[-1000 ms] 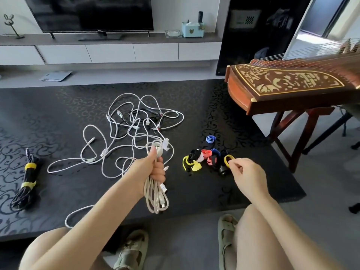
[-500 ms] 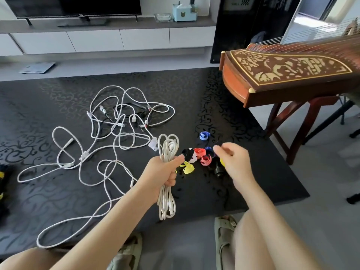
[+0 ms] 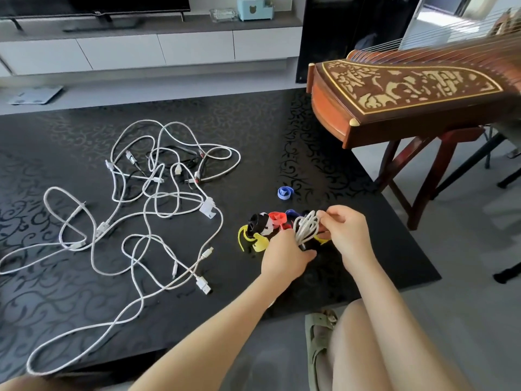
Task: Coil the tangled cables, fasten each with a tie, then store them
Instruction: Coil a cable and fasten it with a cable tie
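My left hand [image 3: 283, 256] grips a coiled white cable [image 3: 306, 228] over the pile of coloured ties [image 3: 263, 228] at the table's right. My right hand [image 3: 345, 230] pinches a yellow tie [image 3: 321, 240] against the coil's right side; most of the tie is hidden behind the fingers. A tangle of white and black cables [image 3: 158, 187] spreads over the black table [image 3: 253, 142] to the left, with a loose white end trailing toward the front edge.
A single blue tie [image 3: 285, 192] lies apart behind the pile. A wooden zither on a stand [image 3: 408, 91] overhangs the table's right side. A TV cabinet [image 3: 158, 49] runs along the back. My knees and sandals are below the table's front edge.
My left hand carried the coil to the right, over the tie pile. My right hand picked a yellow tie and met the coil. The view shifted right, so the tied black cable left view.
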